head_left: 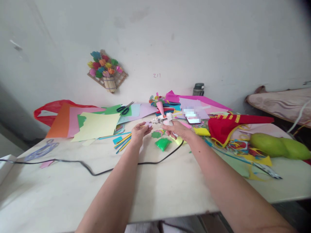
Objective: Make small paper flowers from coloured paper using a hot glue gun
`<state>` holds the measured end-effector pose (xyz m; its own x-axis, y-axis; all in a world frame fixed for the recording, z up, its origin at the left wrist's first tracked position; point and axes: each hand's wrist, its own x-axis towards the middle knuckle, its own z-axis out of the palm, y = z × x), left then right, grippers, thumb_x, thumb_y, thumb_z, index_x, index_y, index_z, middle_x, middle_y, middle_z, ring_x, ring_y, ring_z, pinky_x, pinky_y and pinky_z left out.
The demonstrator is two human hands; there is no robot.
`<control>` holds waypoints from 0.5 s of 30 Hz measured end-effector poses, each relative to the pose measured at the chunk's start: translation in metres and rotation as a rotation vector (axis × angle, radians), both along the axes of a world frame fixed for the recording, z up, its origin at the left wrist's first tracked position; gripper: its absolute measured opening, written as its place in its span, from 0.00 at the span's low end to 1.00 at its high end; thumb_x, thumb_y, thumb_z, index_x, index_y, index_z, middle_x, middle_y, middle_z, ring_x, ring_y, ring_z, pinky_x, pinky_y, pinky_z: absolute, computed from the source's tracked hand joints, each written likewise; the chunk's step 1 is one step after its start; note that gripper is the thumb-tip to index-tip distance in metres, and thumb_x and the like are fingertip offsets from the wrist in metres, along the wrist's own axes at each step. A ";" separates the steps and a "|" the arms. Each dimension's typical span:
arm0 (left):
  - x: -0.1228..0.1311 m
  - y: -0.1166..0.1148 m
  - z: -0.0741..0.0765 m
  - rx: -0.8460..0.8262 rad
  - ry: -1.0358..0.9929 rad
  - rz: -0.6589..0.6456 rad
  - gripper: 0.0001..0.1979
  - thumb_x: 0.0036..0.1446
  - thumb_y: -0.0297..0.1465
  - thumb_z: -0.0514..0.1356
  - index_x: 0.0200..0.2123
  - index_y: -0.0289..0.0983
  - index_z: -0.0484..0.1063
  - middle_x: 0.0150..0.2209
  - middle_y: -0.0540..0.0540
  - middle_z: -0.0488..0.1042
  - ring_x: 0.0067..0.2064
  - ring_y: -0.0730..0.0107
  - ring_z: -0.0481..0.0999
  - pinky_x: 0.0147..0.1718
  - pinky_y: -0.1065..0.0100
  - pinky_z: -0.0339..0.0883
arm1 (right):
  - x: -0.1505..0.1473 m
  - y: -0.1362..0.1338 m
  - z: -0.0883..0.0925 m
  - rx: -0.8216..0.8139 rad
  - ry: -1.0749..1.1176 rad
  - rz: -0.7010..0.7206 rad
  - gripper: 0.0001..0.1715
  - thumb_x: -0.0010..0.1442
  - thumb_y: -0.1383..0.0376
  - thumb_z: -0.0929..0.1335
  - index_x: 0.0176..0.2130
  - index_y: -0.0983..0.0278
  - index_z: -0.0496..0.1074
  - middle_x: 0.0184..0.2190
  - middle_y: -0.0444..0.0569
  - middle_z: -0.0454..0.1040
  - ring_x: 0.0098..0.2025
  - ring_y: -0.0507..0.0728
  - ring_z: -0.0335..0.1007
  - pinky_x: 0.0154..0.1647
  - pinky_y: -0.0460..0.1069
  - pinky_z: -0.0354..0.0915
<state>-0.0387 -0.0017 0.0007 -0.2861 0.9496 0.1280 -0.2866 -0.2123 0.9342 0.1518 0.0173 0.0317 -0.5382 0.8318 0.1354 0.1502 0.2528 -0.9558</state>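
Note:
My left hand (pixel 142 131) pinches a small lilac paper piece (pixel 148 124) between thumb and fingers. My right hand (pixel 177 127) is closed around a white glue gun (pixel 168 119), its nozzle side turned toward the lilac piece. Whether the two touch is too small to tell. A black cord (pixel 159 161) runs from below my right hand across the table to the left. Just under the hands lie a shiny green packet (pixel 162 144) and a green paper cutout (pixel 156 134). Behind them stands a pink paper cone (pixel 159 107) with colourful paper flowers at its top.
Coloured paper sheets (pixel 97 126) and black scissors (pixel 124 109) lie at the back left. Paper strips (pixel 124 142) are near my left wrist. To the right are a phone (pixel 191 116), red cloth (pixel 222 129) and green fruit (pixel 264 145). A dark flask (pixel 198 89) stands by the wall.

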 end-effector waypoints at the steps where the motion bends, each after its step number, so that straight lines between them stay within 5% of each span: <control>1: 0.000 0.000 0.000 -0.002 0.008 0.004 0.15 0.44 0.25 0.62 0.38 0.30 0.64 0.26 0.43 0.75 0.29 0.68 0.76 0.33 0.66 0.69 | 0.000 0.000 0.000 0.001 -0.001 -0.002 0.18 0.48 0.54 0.68 0.25 0.66 0.63 0.16 0.43 0.66 0.11 0.45 0.52 0.09 0.42 0.49; 15: 0.000 0.000 -0.001 0.004 -0.001 0.007 0.12 0.41 0.26 0.63 0.29 0.32 0.64 0.23 0.45 0.75 0.28 0.68 0.76 0.30 0.69 0.69 | -0.001 0.001 -0.002 -0.015 -0.037 -0.051 0.21 0.46 0.51 0.68 0.24 0.66 0.62 0.16 0.43 0.65 0.12 0.45 0.53 0.08 0.42 0.49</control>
<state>-0.0386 -0.0015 0.0000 -0.2927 0.9471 0.1315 -0.2864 -0.2180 0.9330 0.1513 0.0188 0.0300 -0.4996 0.8600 0.1035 0.1981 0.2297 -0.9529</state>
